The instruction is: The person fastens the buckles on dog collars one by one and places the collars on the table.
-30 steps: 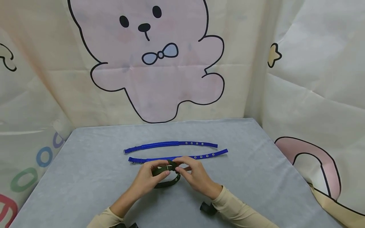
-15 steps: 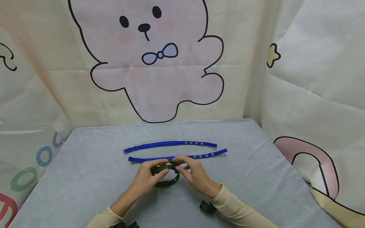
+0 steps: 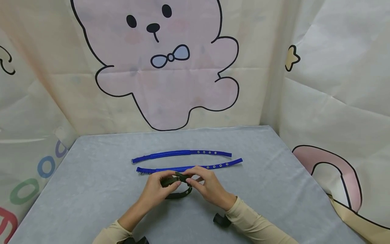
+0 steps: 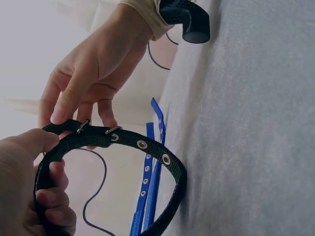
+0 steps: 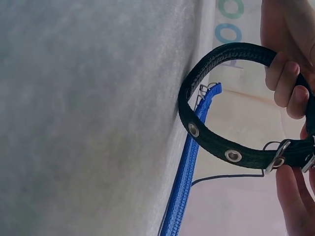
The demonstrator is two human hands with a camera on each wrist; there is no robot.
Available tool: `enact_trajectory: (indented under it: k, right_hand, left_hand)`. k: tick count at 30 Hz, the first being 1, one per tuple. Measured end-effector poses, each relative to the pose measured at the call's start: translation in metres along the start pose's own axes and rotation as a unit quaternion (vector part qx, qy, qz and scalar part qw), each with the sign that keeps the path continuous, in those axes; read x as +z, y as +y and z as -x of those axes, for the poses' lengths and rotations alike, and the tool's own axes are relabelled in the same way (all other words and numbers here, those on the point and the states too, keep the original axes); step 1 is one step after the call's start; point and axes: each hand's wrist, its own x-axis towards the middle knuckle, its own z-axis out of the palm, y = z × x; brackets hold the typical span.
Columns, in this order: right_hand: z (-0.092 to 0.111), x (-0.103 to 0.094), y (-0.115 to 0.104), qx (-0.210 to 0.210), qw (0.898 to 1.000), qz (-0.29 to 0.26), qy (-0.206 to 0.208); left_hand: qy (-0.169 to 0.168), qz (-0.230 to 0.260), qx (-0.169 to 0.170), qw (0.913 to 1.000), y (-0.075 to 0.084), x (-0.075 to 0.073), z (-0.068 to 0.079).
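A dark green collar with metal eyelets is bent into a loop between both hands, a little above the table. My left hand grips its padded band, fingers curled round it in the left wrist view. My right hand pinches the strap by the metal buckle. Through the buckle area the strap overlaps itself; how far it is threaded I cannot tell. Beyond the hands lie two blue collars, a far one and a nearer one partly covered by the right fingers.
Grey cloth covers the table. Printed fabric curtains stand behind it and at both sides. A black wrist camera sticks out from the right sleeve.
The short strap end at the buckle has shifted left, toward the left fingers, and lies flatter. Both hands stay nearly in place, and the blue collars have not moved.
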Motion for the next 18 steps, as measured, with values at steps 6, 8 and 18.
enact_trajectory:
  k: [6, 8, 18]
  right_hand:
    - [0.0007, 0.0012, 0.0012, -0.029, 1.0, 0.007, -0.002]
    - [0.0008, 0.0007, 0.0017, -0.036, 0.999, 0.009, -0.004]
    - [-0.0001, 0.002, 0.002, -0.01, 0.999, -0.041, -0.018]
  left_hand:
    - [0.01, 0.003, -0.004, 0.9999, 0.0012, -0.001, 0.0003]
    - [0.014, 0.002, -0.005, 0.9999, 0.0013, -0.0012, 0.0]
    - [0.019, 0.005, -0.005, 0.9998, -0.0014, -0.0041, -0.0009]
